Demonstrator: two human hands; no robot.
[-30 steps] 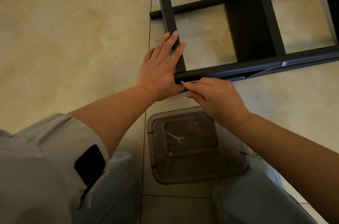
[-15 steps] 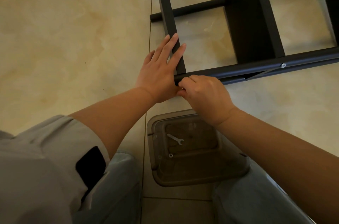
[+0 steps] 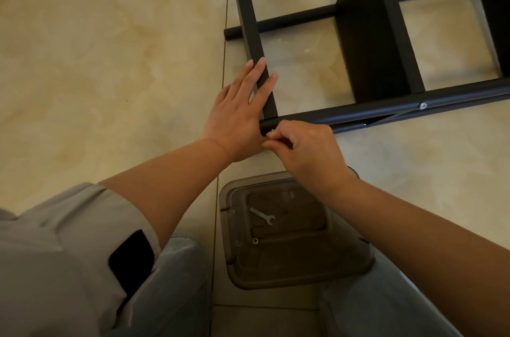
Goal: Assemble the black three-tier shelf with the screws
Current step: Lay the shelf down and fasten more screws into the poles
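Nearest me, between my knees, sat the tub (image 3: 356,267) on the floor (image 3: 110,60), with a small wrench (image 3: 262,215) and a washer (image 3: 255,240) lying in it. Just beyond the tub my right hand (image 3: 306,154) was curled at the near end of the front pole (image 3: 386,104), fingertips pinched together against the pole's end. I judged I was working a screw in there, but what I pinched was hidden by my own fingers, so I could not tell for certain.

Just left of the pole's end, my left hand (image 3: 240,113) lay flat and open, fingers straight along the crossbar (image 3: 252,30), pressing it down against the joint.

Beyond the pole, the shelf (image 3: 369,41) lay on its side on the floor, its boards standing on edge, a fitted screw (image 3: 422,105) showing farther right along the pole.

The frame looked stiff and light for its size, the painted tubes smooth enough to slip. I judged the best hold was close to the joint, palm bearing on the crossbar, so the holes stayed lined up.
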